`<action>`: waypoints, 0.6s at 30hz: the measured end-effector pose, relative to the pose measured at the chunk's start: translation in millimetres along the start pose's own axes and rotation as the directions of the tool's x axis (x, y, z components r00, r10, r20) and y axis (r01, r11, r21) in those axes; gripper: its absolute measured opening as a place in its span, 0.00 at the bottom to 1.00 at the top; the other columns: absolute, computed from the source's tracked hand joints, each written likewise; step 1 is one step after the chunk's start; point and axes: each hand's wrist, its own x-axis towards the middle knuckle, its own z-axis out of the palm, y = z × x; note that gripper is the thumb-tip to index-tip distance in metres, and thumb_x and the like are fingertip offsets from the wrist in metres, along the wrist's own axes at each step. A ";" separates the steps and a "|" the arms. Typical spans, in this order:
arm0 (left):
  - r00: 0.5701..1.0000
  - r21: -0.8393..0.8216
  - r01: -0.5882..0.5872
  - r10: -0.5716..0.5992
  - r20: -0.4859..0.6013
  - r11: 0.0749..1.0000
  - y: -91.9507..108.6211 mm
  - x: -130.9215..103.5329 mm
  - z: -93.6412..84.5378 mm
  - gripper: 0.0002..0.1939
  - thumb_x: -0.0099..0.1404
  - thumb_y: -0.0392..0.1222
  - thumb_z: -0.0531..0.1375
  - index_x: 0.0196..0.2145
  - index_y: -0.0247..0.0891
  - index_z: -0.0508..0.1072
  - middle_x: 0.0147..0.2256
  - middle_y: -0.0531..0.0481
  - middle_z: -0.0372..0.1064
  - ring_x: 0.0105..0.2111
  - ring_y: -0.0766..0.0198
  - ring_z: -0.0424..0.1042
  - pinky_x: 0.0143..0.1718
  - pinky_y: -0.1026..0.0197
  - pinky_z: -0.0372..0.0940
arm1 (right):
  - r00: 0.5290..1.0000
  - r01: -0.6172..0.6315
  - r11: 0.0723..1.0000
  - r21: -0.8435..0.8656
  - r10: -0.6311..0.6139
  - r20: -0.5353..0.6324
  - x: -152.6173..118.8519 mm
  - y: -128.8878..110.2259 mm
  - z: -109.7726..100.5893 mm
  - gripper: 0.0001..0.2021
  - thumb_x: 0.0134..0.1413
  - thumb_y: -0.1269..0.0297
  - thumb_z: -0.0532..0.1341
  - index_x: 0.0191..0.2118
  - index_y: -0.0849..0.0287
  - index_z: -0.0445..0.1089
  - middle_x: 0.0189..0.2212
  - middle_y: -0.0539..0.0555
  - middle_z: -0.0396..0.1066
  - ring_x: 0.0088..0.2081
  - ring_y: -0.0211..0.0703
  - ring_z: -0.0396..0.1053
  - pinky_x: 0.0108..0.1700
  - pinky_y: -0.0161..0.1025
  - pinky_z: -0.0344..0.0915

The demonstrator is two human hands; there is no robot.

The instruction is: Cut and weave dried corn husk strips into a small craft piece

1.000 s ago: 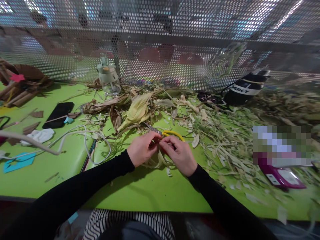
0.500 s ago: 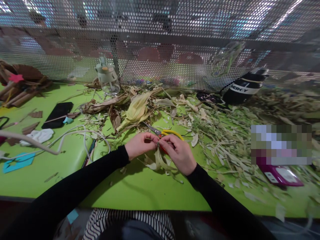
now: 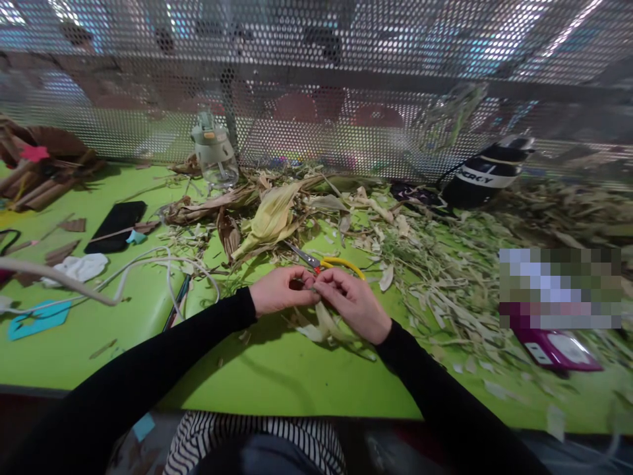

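Observation:
Fingertips together, my left hand [image 3: 281, 290] and my right hand [image 3: 353, 303] pinch the top of a small bundle of pale corn husk strips [image 3: 326, 324]. The strips hang from my fingers toward the green tabletop, their loose ends spread to the lower right. What lies right between the fingertips is too small to make out. Just beyond my hands lie scissors [image 3: 341, 264] with yellow and red handles, partly hidden by my fingers. Behind them rests a larger yellowish corn husk [image 3: 273, 216] among dried leaves.
Husk scraps [image 3: 445, 290] cover the right of the table. A clear bottle [image 3: 216, 158] and a black bottle [image 3: 487, 177] stand near the perforated metal screen [image 3: 297, 125]. At left are a black phone [image 3: 116, 226], white cables [image 3: 143, 260] and blue paper [image 3: 39, 320]. A magenta phone [image 3: 558, 346] lies right.
Both hands have shifted slightly right and stay pinched together. The hanging husk strips have swung a little to the right and down. The view has moved slightly.

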 end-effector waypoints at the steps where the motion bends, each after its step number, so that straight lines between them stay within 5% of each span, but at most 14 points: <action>1: 1.000 0.037 -0.027 0.028 -0.014 0.999 1.4 -0.6 0.2 0.13 0.52 0.43 0.63 0.27 0.36 0.61 0.24 0.58 0.58 0.22 0.74 0.55 0.25 0.69 0.52 | 1.000 -0.003 1.000 0.012 0.003 -0.010 0.0 -0.1 -0.1 0.11 0.56 0.55 0.56 0.32 0.59 0.65 0.23 0.48 0.63 0.23 0.34 0.58 0.25 0.32 0.55; 7: 0.971 0.223 -0.197 0.222 -0.093 0.955 8.2 -4.3 1.6 0.09 0.62 0.44 0.55 0.30 0.36 0.64 0.26 0.56 0.60 0.25 0.72 0.60 0.28 0.68 0.57 | 0.999 -0.039 0.996 0.086 0.042 -0.032 -0.5 -2.8 -0.6 0.12 0.56 0.55 0.56 0.32 0.60 0.64 0.22 0.47 0.60 0.22 0.32 0.55 0.24 0.31 0.54; 13: 0.911 0.262 -0.216 0.291 -0.293 0.941 11.1 -6.4 -5.0 0.09 0.63 0.45 0.53 0.33 0.36 0.66 0.35 0.50 0.68 0.27 0.69 0.64 0.30 0.67 0.60 | 0.993 0.054 0.998 0.017 -0.055 0.100 -6.9 -4.7 -1.2 0.11 0.57 0.57 0.56 0.30 0.58 0.67 0.23 0.48 0.63 0.23 0.34 0.58 0.24 0.33 0.55; 18: 0.934 0.406 -0.206 0.303 -0.191 0.891 13.5 -4.1 -14.1 0.10 0.63 0.46 0.52 0.31 0.37 0.65 0.33 0.52 0.67 0.30 0.67 0.63 0.34 0.66 0.59 | 0.996 0.089 0.994 0.067 -0.090 0.002 -12.0 -3.0 0.2 0.11 0.57 0.58 0.58 0.29 0.58 0.66 0.23 0.49 0.61 0.22 0.34 0.57 0.23 0.32 0.55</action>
